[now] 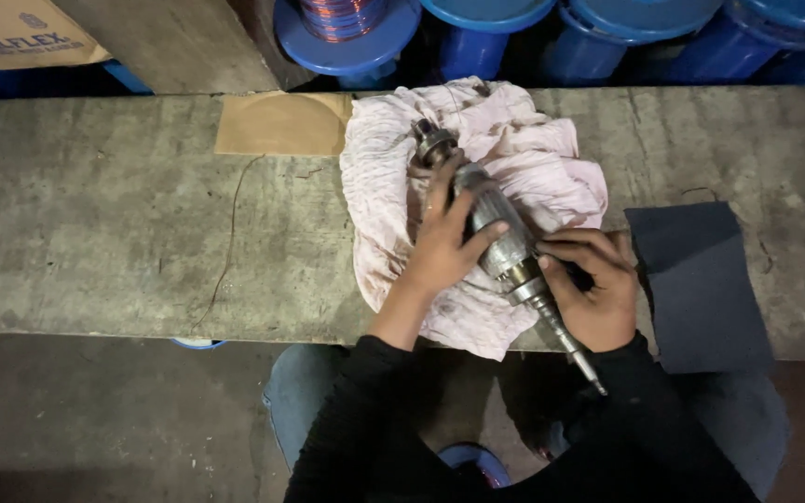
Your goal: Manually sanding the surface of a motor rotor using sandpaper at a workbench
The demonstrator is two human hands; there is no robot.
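Both: left hand point(442, 244), right hand point(593, 284) gripping armature point(498, 237).

Scene was dim overall; light fell from above onto the bench top point(95, 214) and pink cloth point(533, 158), the brightest areas. Floor below and background lay in deep shadow. Dark sleeves lost detail. Slight softness throughout; no glare.

A grey concrete bench point(95, 214) spans the view. A tan cardboard sheet point(281, 123) lies at its far edge; a dark grey abrasive sheet point(701, 284) overhangs its near edge toward the right. A thin wire point(230, 247) trails across the left part. Beyond the far edge stand blue spools point(477, 28), one wound with copper wire point(342, 17), and a cardboard box point(20, 33) at the far left.
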